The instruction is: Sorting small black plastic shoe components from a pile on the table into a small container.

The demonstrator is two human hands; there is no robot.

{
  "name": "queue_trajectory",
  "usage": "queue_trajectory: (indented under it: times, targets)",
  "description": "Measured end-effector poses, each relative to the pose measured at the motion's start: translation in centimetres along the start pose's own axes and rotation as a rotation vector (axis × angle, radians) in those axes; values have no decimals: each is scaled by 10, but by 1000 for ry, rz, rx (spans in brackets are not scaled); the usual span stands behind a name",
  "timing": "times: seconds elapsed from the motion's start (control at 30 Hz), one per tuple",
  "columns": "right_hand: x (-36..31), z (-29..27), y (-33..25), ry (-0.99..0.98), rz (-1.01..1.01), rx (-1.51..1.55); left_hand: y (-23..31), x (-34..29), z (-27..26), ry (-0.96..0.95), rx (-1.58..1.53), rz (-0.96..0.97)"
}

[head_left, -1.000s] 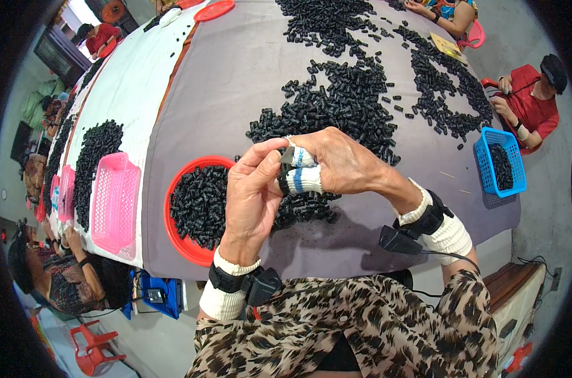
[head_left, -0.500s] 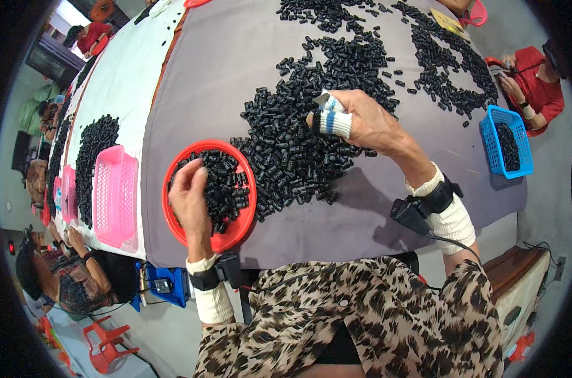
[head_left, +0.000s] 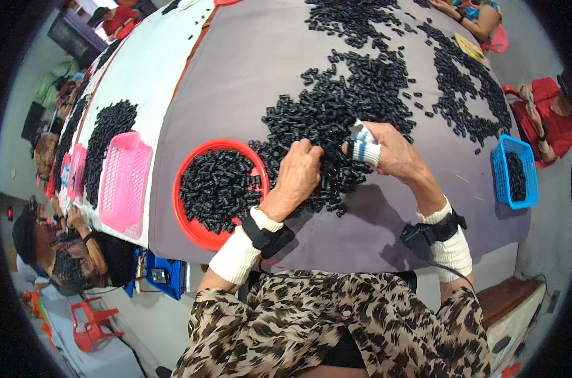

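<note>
A broad heap of small black cylindrical pieces (head_left: pixel 368 82) spreads over the grey tablecloth (head_left: pixel 235 82). My left hand (head_left: pixel 297 173) is at the heap's near side, fingers curled down and pressed together; whatever they pinch is hidden. Just right of it, my right hand (head_left: pixel 394 152) is closed in a fist above the pieces. White-and-blue striped cloth (head_left: pixel 366 150) wraps its thumb and finger, and what the fist holds cannot be made out. Left of my hands, a round red basin (head_left: pixel 201 237) contains many of the same black pieces (head_left: pixel 219 189).
On the white cloth at left stands a pink basket (head_left: pixel 121 214) beside another black heap (head_left: pixel 112 126). A blue basket (head_left: pixel 519 205) with black pieces sits at the right edge, near a person in red (head_left: pixel 550 120). More people sit around the table. Dark wrist devices with cables are on my forearms.
My left hand has moved right from over the red basin to the heap, its fingers now drawn together. My right hand is lower, closer to it. The whole view has shifted slightly.
</note>
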State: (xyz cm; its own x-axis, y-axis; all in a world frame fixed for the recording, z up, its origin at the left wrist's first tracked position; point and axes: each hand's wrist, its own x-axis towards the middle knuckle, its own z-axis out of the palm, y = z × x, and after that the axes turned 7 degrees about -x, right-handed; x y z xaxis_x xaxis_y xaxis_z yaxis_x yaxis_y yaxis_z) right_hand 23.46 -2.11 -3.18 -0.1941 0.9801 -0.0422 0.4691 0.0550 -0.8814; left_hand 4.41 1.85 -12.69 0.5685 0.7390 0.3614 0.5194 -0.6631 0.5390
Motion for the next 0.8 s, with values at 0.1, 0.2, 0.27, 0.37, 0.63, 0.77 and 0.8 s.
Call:
queue_trajectory:
  times: [0.1,0.2,0.27,0.37,0.63,0.77,0.8]
  targets:
    - [4,4,1,-9,-10,27,-5,1,4,-46,80,59]
    - [8,9,1,-17,-67,-18,-6,-1,4,-48,84,31]
    - [6,12,-7,-24,-46,-7,-10,-3,4,24,26,33]
    - [3,18,-19,-42,102,102,-8,-6,-2,140,-114,-33]
    - [6,36,-24,-88,92,127,11,-16,-48,150,-1227,-646]
    - [10,43,-36,-102,85,33,23,-22,-66,282,-1506,-668]
    - [11,45,-40,-91,93,22,27,-22,-69,304,-1572,-651]
